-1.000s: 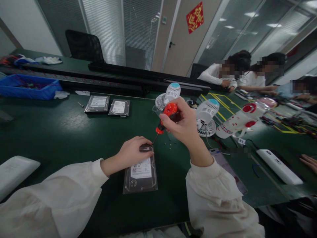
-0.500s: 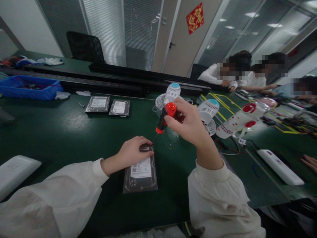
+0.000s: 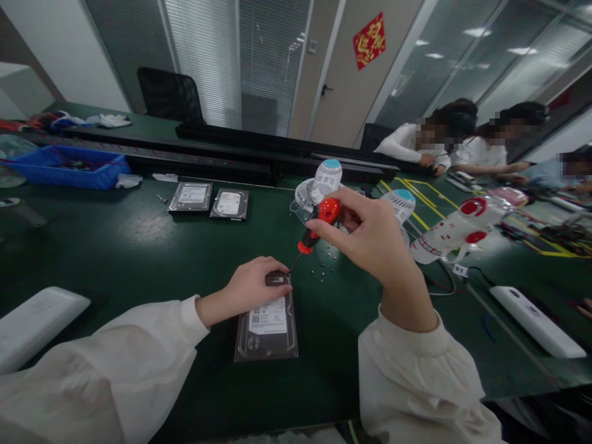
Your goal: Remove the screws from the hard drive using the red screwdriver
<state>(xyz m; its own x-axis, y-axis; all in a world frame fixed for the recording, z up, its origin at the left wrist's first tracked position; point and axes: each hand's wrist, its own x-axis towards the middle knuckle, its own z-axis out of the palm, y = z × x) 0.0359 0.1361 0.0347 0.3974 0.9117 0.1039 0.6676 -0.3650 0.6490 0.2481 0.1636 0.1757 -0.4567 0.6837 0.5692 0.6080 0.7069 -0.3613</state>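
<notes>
A hard drive (image 3: pixel 268 345) lies label up on the green table in front of me. My left hand (image 3: pixel 256 283) grips its far end, with the thumb and fingers along the top and edge. In my right hand (image 3: pixel 365 231) is a red and black screwdriver (image 3: pixel 319 223), held by its handle and tilted. Its thin shaft runs down to the far right corner of the drive, beside my left fingertips; the exact contact of the tip is too small to make out. Several small screws (image 3: pixel 322 272) are scattered on the table to the right of the drive.
Two more hard drives (image 3: pixel 190 196) (image 3: pixel 230 203) lie farther back. A blue bin (image 3: pixel 69 172) stands at the far left, a white box-like object (image 3: pixel 41 327) nearer. White fans (image 3: pixel 328 176), a toy-like white and red bottle (image 3: pixel 462 228) and a power strip (image 3: pixel 536 320) are on the right. Co-workers sit beyond.
The view has shifted slightly, so everything sits a little farther right. The screwdriver handle leans more to the right, and my right hand has turned with it. My left hand keeps its hold.
</notes>
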